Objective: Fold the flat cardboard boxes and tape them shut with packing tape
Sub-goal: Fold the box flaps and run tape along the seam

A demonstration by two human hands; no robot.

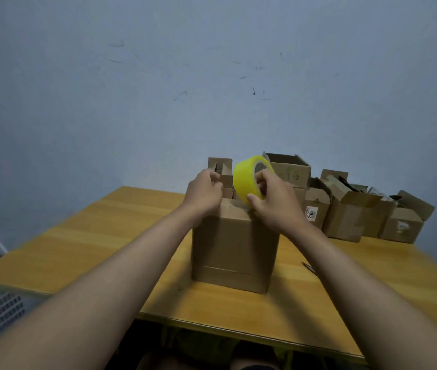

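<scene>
Holding yellow tape roll [246, 180], right hand [276, 201] over box [234, 247]; left hand [205, 193] curled

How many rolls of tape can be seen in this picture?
1. The yellow tape roll is held in the right hand, above the top of the cardboard box at the table's middle. Other rolls may be hidden behind the boxes.

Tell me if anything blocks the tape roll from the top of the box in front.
Nothing visible does. The right hand holds the tape roll right at the top edge of the box, and the left hand is at the same top, off to the side.
</scene>
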